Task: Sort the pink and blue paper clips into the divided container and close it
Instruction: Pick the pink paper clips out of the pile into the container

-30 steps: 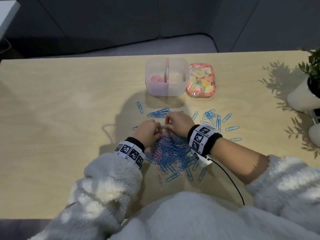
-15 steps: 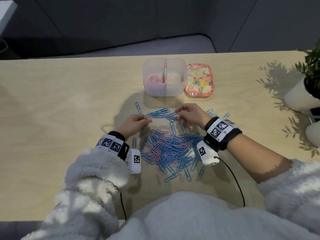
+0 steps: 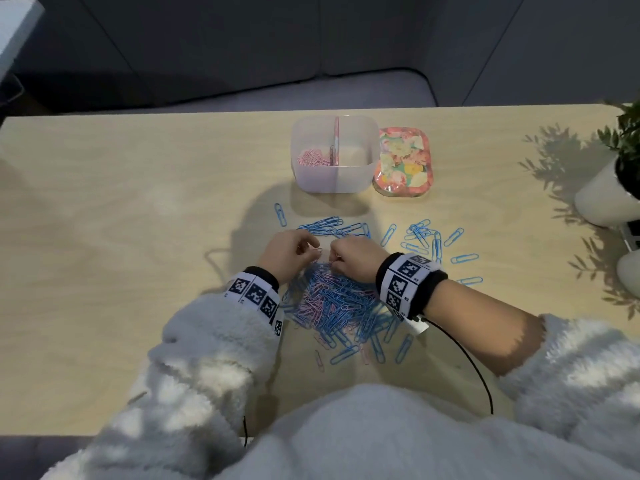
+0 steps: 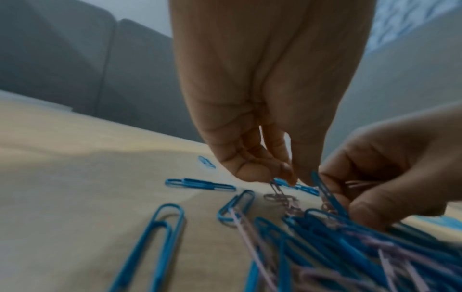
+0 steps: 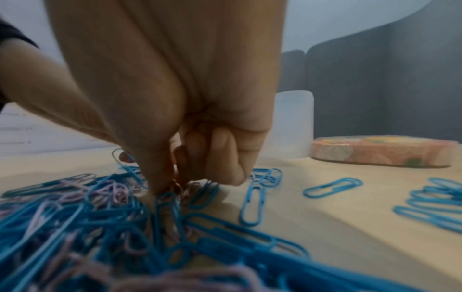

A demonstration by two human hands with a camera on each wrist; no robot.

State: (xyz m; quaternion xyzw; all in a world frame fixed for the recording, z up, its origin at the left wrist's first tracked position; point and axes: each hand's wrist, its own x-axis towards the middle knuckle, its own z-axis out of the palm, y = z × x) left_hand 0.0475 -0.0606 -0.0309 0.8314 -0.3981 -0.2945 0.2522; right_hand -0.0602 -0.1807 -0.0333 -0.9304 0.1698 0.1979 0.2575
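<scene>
Currently the left hand [image 4: 262,118] pinches a pink paper clip [image 4: 276,188] at the far edge of the mixed pile [image 3: 332,303], centre frame; the right hand [image 3: 353,258] has its grip closed on several pink clips. Blue paper clips [image 3: 424,237] lie spread beyond. At upper centre of the surface [image 3: 121,237], the divided container [image 3: 334,154] holds pink clips in its left compartment only; the lid [image 3: 403,166] rests beside it. Most sorting and closing remain.

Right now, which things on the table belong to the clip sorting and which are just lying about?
Job:
mixed clip pile
loose blue clips
divided container
floral lid
left hand
right hand

Lying about:
potted plant
</scene>
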